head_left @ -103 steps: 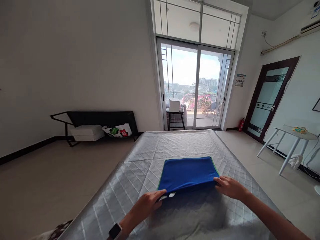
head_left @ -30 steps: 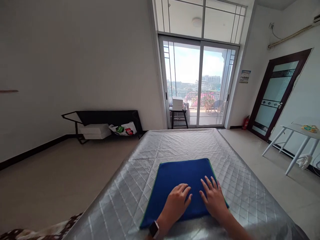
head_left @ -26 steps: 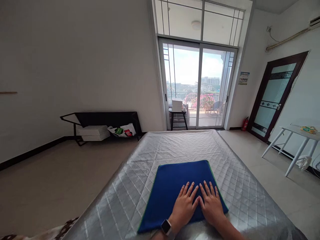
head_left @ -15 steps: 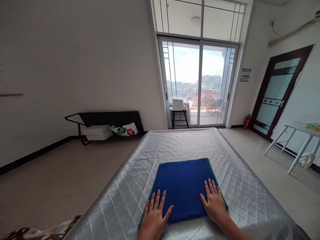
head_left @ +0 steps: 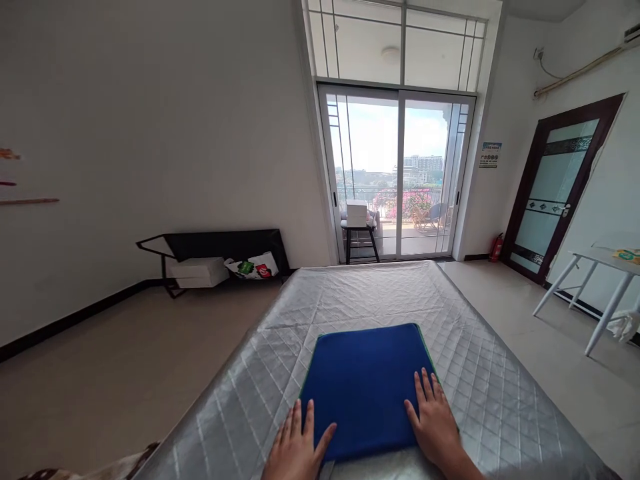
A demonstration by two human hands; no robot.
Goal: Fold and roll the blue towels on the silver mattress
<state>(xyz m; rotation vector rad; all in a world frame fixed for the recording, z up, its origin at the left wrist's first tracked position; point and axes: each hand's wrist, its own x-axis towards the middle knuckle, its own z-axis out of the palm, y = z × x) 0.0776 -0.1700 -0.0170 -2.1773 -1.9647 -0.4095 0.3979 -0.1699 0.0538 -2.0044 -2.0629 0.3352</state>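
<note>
A flat blue cloth point(head_left: 367, 387) with a thin green edge, seemingly folded to a near square, lies on a silver quilted cover point(head_left: 370, 293). Over its near left edge rests my left hand point(head_left: 299, 443), fingers stretched out and thumb spread on the blue. On the near right edge lies my right hand point(head_left: 434, 420), flat with the fingers apart. Neither hand grips anything. Both wrists run out at the bottom of the picture.
Sliding glass doors point(head_left: 400, 173) stand beyond the cover, with a black stool point(head_left: 359, 230) bearing a white box. Left, a black bench-like frame point(head_left: 225, 243) lies by the wall. Right are a pale table point(head_left: 607, 260), a fire extinguisher point(head_left: 496, 247) and a brown-framed door point(head_left: 560, 193).
My left hand has slid left and toward me, to the cloth's edge. My right hand has shifted slightly toward me and right. The view has tilted up a little.
</note>
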